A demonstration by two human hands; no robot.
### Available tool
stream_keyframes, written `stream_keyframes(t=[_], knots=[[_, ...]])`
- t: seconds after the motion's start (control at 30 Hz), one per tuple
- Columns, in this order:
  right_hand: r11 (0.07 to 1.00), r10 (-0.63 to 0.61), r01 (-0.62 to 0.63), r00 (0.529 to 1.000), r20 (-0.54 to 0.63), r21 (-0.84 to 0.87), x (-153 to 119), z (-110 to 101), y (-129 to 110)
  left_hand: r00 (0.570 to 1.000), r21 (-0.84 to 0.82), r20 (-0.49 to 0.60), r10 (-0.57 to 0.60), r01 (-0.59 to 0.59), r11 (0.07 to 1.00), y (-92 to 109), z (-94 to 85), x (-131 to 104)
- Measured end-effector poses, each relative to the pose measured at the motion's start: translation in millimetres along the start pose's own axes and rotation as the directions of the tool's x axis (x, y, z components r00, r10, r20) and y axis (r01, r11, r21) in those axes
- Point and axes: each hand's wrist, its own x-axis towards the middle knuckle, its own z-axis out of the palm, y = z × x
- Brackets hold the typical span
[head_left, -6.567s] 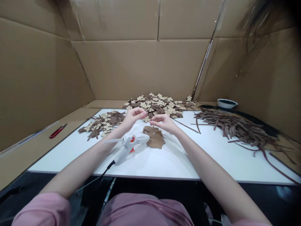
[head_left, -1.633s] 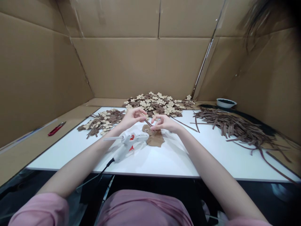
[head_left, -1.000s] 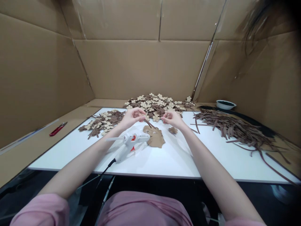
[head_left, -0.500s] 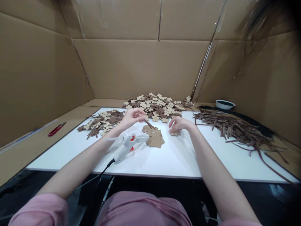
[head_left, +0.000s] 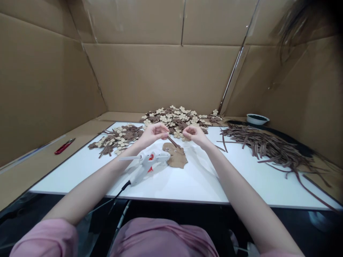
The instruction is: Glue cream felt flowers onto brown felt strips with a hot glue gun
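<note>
Pinched in my left hand is a narrow brown strip, slanting down to the right from the fingertips. My right hand is closed at the fingertips on a small cream flower, which partly blends with the pile behind it. Under the strip lies a ragged tan scrap with glossy clear spots near its upper edge. A white glue gun with a red trigger stands beside my left forearm, its nozzle end near the scrap.
A heap of cream and brown flowers lies behind my hands. Flowers with stems form a smaller pile at left. Brown strips are heaped at right, near a white bowl. A red-handled cutter lies far left. Cardboard walls surround the table.
My right hand has lifted the cream flower off the table and moved left and up, close to my left hand. My left hand stays nearly in place with the strip.
</note>
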Motion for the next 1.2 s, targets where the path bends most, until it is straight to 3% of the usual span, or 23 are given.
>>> stream_keyframes(t=[0.2, 0.53, 0.8, 1.2], knots=[[0.993, 0.042, -0.048, 0.997, 0.059, 0.104, -0.8, 19.8, -1.5, 0.999, -0.048, 0.054, -0.002, 0.005, 0.999, -7.7, 3.6, 2.5], [0.979, -0.106, 0.081, 0.986, 0.128, 0.185, -4.8, 37.5, -10.2, 0.996, -0.054, 0.093, -0.010, 0.015, 0.998, -11.8, 8.8, 2.7], [0.970, 0.012, -0.041, 0.993, 0.119, 0.241, -4.0, 38.5, -7.9, 0.998, -0.024, 0.056, 0.028, -0.027, 0.999, -13.3, 10.1, 3.4], [0.944, 0.065, -0.102, 0.990, 0.128, 0.315, -6.3, 40.8, -12.3, 0.998, 0.075, 0.024, 0.065, -0.067, 0.995, -13.8, 8.4, 4.4]])
